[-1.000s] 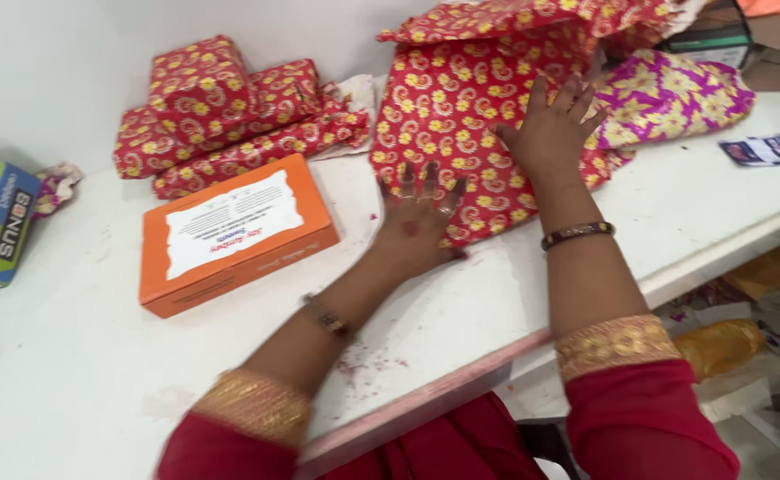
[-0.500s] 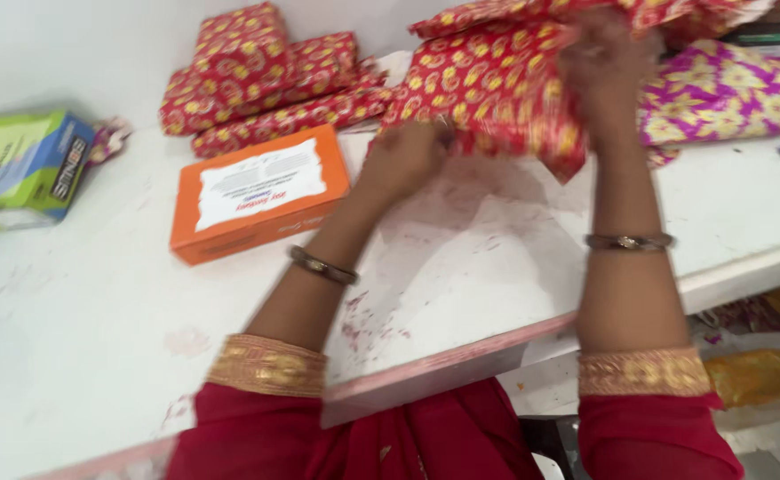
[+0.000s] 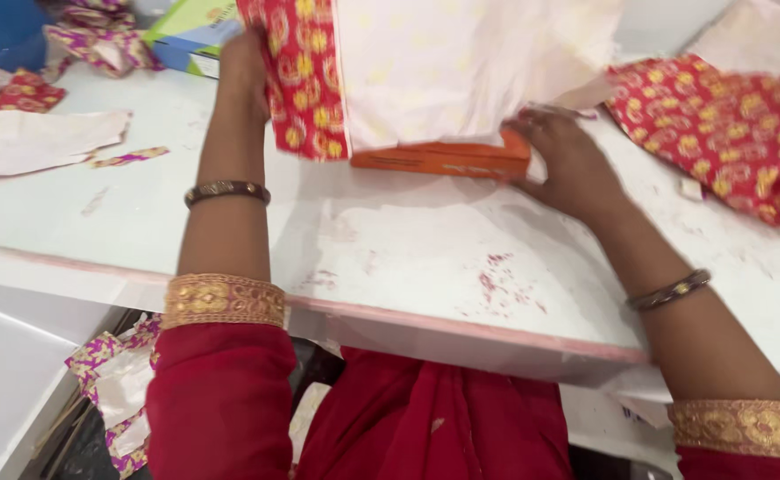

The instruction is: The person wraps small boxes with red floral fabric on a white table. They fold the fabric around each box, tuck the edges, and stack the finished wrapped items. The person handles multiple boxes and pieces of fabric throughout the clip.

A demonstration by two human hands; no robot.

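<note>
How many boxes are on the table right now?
2. An orange box lies under the lifted wrapping paper, touched by the right hand; a green-and-blue box sits far left. The paper may hide others.

gift-wrapping station, apparently in a small shop or packing workroom; exact kind of premises not determinable. evidence as follows. long white worktable (image 3: pixel 390 258), surface scuffed and marked with reddish stains, pink trim along the front edge. red wrapping paper with yellow print (image 3: pixel 719 124) spread at the right end. further sheet of the same paper (image 3: pixel 306 80), white on the reverse, raised over an orange box (image 3: pixel 443 158). purple-patterned paper scraps (image 3: pixel 97 36) and a torn white paper offcut (image 3: pixel 35 142) at the left end. green and blue carton (image 3: pixel 190 31) at the rear. more purple-patterned paper (image 3: pixel 110 373) stored below table level.
</note>
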